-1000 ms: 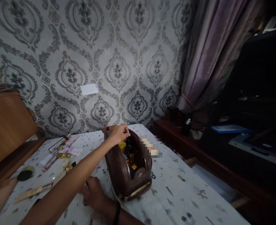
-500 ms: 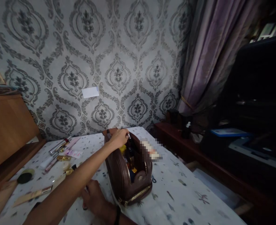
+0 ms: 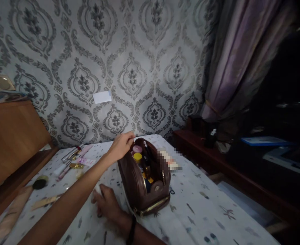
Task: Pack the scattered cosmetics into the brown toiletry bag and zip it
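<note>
A brown zip-up cosmetics bag (image 3: 133, 190) stands on the cloth with its top unzipped. Inside are a yellow-capped container (image 3: 137, 157), a pink round lid (image 3: 137, 149) and a slim dark tube with a silvery end (image 3: 145, 146). At the bag's far left rim, my left hand (image 3: 121, 144) has loosely bent fingers, with nothing visible in them. Left of the bag, my right hand (image 3: 107, 202), slightly blurred, is closed around a small white item (image 3: 98, 190) whose kind I cannot make out.
Several cosmetics, including a gold tube (image 3: 76, 166), a beige tube (image 3: 44, 202) and a dark round jar (image 3: 40, 182), lie at left on the patterned cloth (image 3: 195, 211). A wooden cabinet (image 3: 14, 132) borders the left; a dark red ledge (image 3: 188, 143) runs along the right.
My left hand has let go of the slim tube inside the bag and drawn back left to the rim. My right hand has lifted slightly, now showing the white item. The view has shifted a little.
</note>
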A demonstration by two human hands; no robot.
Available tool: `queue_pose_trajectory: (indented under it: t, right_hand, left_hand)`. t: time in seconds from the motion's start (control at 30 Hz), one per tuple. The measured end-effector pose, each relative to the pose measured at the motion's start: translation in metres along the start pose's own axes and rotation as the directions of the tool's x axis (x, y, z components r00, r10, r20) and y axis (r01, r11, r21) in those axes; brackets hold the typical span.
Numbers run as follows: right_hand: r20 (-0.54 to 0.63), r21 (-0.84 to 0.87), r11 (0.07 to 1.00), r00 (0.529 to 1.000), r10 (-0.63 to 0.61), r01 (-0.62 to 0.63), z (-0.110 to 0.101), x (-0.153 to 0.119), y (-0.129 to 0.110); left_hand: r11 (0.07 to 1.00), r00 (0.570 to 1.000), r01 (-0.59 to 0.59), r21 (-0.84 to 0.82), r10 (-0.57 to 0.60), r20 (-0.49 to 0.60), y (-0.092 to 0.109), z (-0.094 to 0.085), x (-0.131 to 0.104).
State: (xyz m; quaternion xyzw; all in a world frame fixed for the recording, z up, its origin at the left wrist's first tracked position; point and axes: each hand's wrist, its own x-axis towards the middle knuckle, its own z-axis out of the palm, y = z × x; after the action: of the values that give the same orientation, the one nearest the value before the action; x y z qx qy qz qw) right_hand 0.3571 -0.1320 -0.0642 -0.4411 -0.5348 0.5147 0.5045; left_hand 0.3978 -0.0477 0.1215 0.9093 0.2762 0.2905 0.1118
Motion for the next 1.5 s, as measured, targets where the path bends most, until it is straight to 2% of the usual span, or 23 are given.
queue_pose_trajectory:
  t: [0.1,0.23,0.33,0.43,0.53,0.67,0.83,0.9,1.0,1.1,1.17,1.23,1.5]
  right_hand:
    - [-0.032,0.038,0.999,0.999,-0.017,0.018,0.001,0.005,0.005]
    - [-0.03,0.094,0.995,0.999,-0.021,0.023,0.002,0.012,0.012]
    - [-0.029,0.102,0.994,0.999,-0.033,0.036,0.002,0.013,0.012]
    - [-0.026,0.092,0.995,0.999,-0.045,0.047,0.002,0.01,0.008]
    - [-0.026,0.074,0.996,0.998,-0.049,0.051,0.003,0.007,0.004]
    - [-0.039,0.042,0.998,0.998,-0.042,0.044,0.003,0.004,0.001]
    - [-0.005,0.089,0.996,1.0,0.003,-0.002,0.004,0.003,0.003]
    - [-0.005,0.08,0.997,1.0,0.011,-0.01,0.003,0.004,0.004]
    - [-0.022,0.058,0.998,1.0,0.0,0.001,0.003,0.005,0.004]
    - [-0.046,0.072,0.997,0.999,0.006,-0.002,0.002,0.007,0.003]
    - [-0.081,0.098,0.995,0.996,0.024,-0.016,0.002,0.008,0.003]
    - [-0.098,0.133,0.991,0.995,0.022,-0.009,0.002,0.01,0.004]
    - [-0.114,0.215,0.977,0.992,0.045,-0.02,0.0,0.015,0.007]
  left_hand:
    - [0.999,0.997,0.014,-0.048,-0.018,-0.072,-0.021,-0.02,-0.034]
    - [0.99,0.986,0.136,-0.035,-0.138,-0.096,-0.056,-0.037,-0.087]
    - [0.981,0.976,0.192,-0.029,-0.194,-0.101,-0.076,-0.043,-0.122]
    - [0.959,0.953,0.281,-0.044,-0.284,-0.105,-0.088,-0.043,-0.144]
    - [0.934,0.931,0.346,-0.089,-0.353,-0.095,-0.093,-0.038,-0.153]
    - [0.913,0.923,0.361,-0.192,-0.379,-0.063,-0.094,-0.036,-0.159]
    - [0.85,0.877,0.404,-0.338,-0.465,-0.123,-0.095,-0.042,-0.169]
    - [0.792,0.838,0.441,-0.423,-0.532,-0.123,-0.099,-0.043,-0.173]
    - [0.663,0.751,0.486,-0.57,-0.65,-0.117,-0.107,-0.04,-0.179]
    - [0.557,0.671,0.473,-0.683,-0.73,-0.131,-0.113,-0.031,-0.186]
    - [0.516,0.64,0.446,-0.731,-0.755,-0.143,-0.115,-0.025,-0.191]
    - [0.499,0.655,0.392,-0.773,-0.741,-0.146,-0.117,-0.021,-0.195]
    - [0.539,0.692,0.393,-0.745,-0.707,-0.146,-0.128,-0.019,-0.21]
